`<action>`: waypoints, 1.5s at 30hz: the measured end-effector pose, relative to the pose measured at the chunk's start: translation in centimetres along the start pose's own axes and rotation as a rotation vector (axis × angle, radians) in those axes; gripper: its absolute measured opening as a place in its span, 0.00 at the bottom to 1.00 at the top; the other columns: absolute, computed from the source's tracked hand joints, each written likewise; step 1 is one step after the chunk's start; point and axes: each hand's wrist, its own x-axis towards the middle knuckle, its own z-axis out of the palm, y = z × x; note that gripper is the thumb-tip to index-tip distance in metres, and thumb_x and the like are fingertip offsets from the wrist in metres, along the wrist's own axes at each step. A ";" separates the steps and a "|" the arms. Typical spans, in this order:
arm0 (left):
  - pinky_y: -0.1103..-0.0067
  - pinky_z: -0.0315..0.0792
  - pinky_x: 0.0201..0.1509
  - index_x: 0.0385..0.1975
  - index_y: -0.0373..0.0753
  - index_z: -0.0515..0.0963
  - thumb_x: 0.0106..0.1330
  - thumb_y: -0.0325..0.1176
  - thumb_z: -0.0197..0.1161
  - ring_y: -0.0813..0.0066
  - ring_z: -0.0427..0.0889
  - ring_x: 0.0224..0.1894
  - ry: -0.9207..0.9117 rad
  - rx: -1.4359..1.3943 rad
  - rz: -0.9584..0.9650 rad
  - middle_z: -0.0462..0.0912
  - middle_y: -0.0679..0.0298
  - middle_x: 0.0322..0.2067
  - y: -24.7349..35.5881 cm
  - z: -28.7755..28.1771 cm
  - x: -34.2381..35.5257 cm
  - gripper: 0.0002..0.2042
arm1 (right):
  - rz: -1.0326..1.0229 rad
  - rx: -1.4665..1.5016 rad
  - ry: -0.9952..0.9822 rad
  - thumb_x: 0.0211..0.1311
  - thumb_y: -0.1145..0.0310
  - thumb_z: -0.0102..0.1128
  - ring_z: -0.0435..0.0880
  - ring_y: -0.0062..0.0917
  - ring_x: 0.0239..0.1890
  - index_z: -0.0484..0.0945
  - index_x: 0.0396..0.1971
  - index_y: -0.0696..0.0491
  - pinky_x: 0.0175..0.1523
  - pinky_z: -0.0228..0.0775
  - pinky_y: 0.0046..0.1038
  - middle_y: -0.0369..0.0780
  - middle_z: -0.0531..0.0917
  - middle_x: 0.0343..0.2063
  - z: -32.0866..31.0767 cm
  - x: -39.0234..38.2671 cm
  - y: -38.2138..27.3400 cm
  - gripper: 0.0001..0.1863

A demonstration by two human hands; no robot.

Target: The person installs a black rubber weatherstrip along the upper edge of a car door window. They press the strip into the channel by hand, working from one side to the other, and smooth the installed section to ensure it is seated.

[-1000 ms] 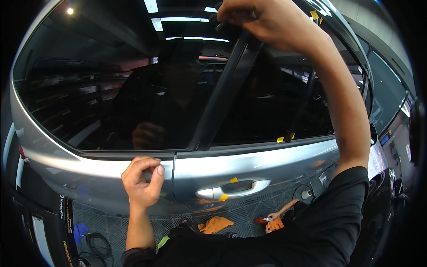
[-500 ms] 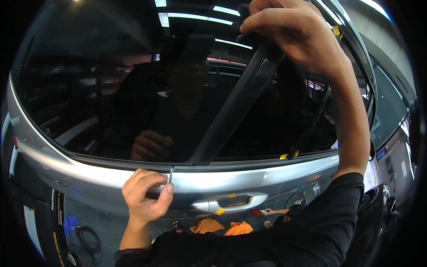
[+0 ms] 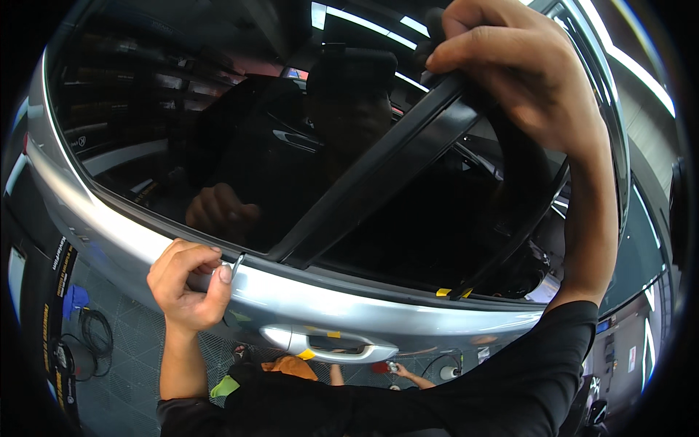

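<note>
Behind the right hand, the upper end of the black pillar trim is hidden; fingers close over it, arm raised. Below that, the left hand pinches a small metal tool against the silver car door; its tip is indistinct.

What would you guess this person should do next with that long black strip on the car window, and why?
Probably press the black strip flat along its run, starting at the top. The right hand grips its upper end by the door frame, while the left hand pinches its lower end at the silver door sill, so both ends look located.
</note>
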 end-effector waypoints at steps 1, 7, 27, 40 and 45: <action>0.82 0.69 0.25 0.32 0.32 0.83 0.53 0.27 0.70 0.76 0.76 0.21 0.001 0.018 0.008 0.81 0.62 0.22 -0.1 -0.1 -0.1 0.08 | 0.107 0.000 -0.111 0.63 0.67 0.69 0.82 0.36 0.49 0.90 0.35 0.51 0.48 0.77 0.34 0.42 0.84 0.44 -0.5 0.6 0.1 0.05; 0.78 0.73 0.27 0.31 0.31 0.82 0.51 0.29 0.69 0.70 0.79 0.22 0.019 0.010 0.054 0.82 0.57 0.23 -0.8 -0.6 -0.6 0.10 | -0.750 0.019 0.240 0.41 0.91 0.64 0.81 0.30 0.38 0.90 0.37 0.55 0.38 0.70 0.30 0.40 0.78 0.35 1.1 0.9 3.8 0.22; 0.74 0.73 0.34 0.37 0.34 0.82 0.52 0.30 0.68 0.67 0.80 0.28 -0.087 0.014 0.132 0.82 0.56 0.29 1.8 -2.0 4.8 0.13 | -0.728 -0.064 0.390 0.38 0.86 0.66 0.78 0.33 0.36 0.88 0.35 0.53 0.42 0.67 0.32 0.39 0.78 0.33 2.3 0.0 5.2 0.20; 0.74 0.71 0.35 0.35 0.32 0.81 0.54 0.30 0.69 0.66 0.78 0.29 0.033 0.008 0.147 0.82 0.55 0.29 0.1 -0.4 4.4 0.12 | -0.805 -0.099 0.388 0.36 0.84 0.65 0.79 0.33 0.38 0.89 0.38 0.50 0.41 0.66 0.34 0.40 0.78 0.34 2.7 0.2 5.2 0.23; 0.75 0.71 0.36 0.35 0.32 0.81 0.54 0.28 0.67 0.68 0.78 0.29 0.022 0.000 0.129 0.82 0.56 0.28 -0.8 0.1 3.8 0.11 | -0.770 -0.089 0.390 0.35 0.84 0.64 0.78 0.33 0.38 0.88 0.38 0.50 0.41 0.66 0.34 0.40 0.78 0.35 2.7 0.3 4.9 0.24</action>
